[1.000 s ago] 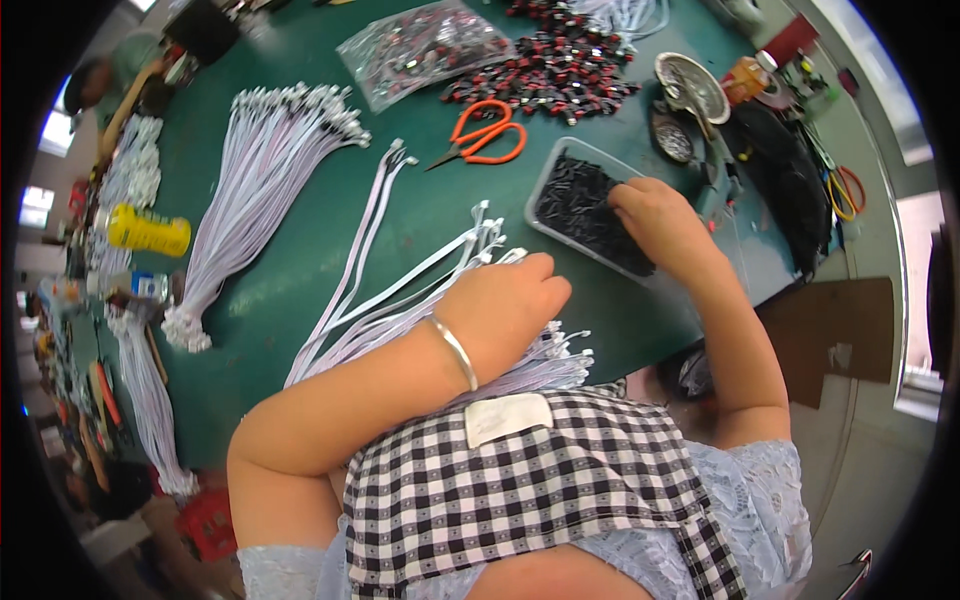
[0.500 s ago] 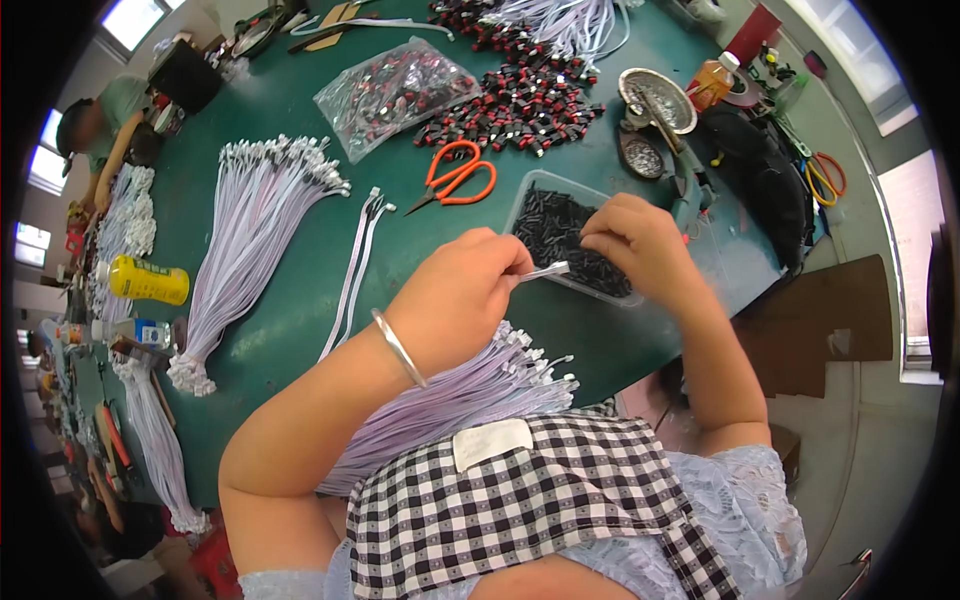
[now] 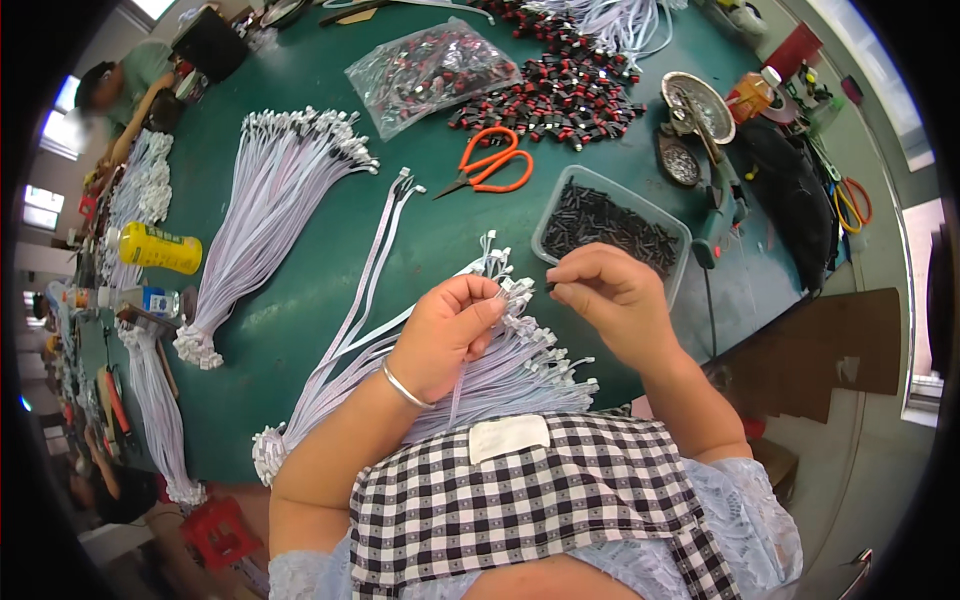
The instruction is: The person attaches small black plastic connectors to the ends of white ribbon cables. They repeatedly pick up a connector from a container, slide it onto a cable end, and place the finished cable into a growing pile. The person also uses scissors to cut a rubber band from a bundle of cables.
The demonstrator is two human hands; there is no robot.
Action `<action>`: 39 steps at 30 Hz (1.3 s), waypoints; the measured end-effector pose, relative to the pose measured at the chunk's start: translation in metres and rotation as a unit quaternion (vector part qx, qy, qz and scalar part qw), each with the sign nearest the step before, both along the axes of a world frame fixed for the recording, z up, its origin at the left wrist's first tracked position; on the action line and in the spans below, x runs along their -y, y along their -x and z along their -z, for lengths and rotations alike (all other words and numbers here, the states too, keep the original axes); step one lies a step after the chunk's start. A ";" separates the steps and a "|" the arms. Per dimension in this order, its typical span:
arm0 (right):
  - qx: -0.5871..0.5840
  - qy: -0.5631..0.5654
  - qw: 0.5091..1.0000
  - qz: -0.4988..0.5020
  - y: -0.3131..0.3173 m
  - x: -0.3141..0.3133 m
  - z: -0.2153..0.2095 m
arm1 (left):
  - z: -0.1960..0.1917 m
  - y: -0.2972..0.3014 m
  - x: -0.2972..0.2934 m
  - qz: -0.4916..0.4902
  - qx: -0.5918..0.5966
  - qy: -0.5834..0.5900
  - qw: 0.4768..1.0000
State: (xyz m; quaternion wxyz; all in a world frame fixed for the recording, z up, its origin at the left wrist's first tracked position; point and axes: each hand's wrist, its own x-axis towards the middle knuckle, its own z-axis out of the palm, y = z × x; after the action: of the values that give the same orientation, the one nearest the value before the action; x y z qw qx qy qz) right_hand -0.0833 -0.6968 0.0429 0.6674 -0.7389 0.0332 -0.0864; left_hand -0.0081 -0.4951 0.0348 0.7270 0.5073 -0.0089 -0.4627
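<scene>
My left hand [image 3: 448,332] is closed, thumb against fingers, on a white cable whose tip shows near the fingertips. A little to its right, my right hand [image 3: 615,300] pinches a small black tube [image 3: 550,287], apart from the cable. Behind the right hand stands a clear plastic box [image 3: 632,200] of short black tubes [image 3: 600,218]. Under and beside my hands lies a bundle of white cables [image 3: 530,370] with white connectors at the ends. Two or so loose cables [image 3: 372,265] lie to the left, dark bits near their tips.
Orange-handled scissors [image 3: 500,165] lie beyond my hands, near a heap of black-and-red parts [image 3: 565,100] and a plastic bag [image 3: 430,75] of similar ones. Another cable bundle [image 3: 270,205] and a yellow bottle [image 3: 160,248] are at left. Metal dishes [image 3: 697,105] stand at right.
My right hand has come out of the box toward me with a small black tube. My left hand has drawn back nearer my body, and the whole view has shifted slightly.
</scene>
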 end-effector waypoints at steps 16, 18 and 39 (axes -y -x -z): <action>-0.049 -0.147 0.988 0.006 -0.004 -0.021 0.011 | 0.003 0.002 -0.003 -0.020 -0.016 0.024 0.999; -0.050 -0.145 0.988 0.007 -0.005 -0.022 0.012 | 0.002 0.003 -0.003 -0.021 -0.014 0.021 0.999; -0.015 -0.062 0.998 0.008 -0.008 -0.025 0.012 | 0.003 0.003 -0.003 -0.020 -0.010 0.035 0.999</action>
State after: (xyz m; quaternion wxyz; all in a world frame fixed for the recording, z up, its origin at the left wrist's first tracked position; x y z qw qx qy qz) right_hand -0.0749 -0.6716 0.0307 0.7103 -0.6974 0.0546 -0.0785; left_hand -0.0112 -0.4922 0.0318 0.7532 0.4771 -0.0076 -0.4527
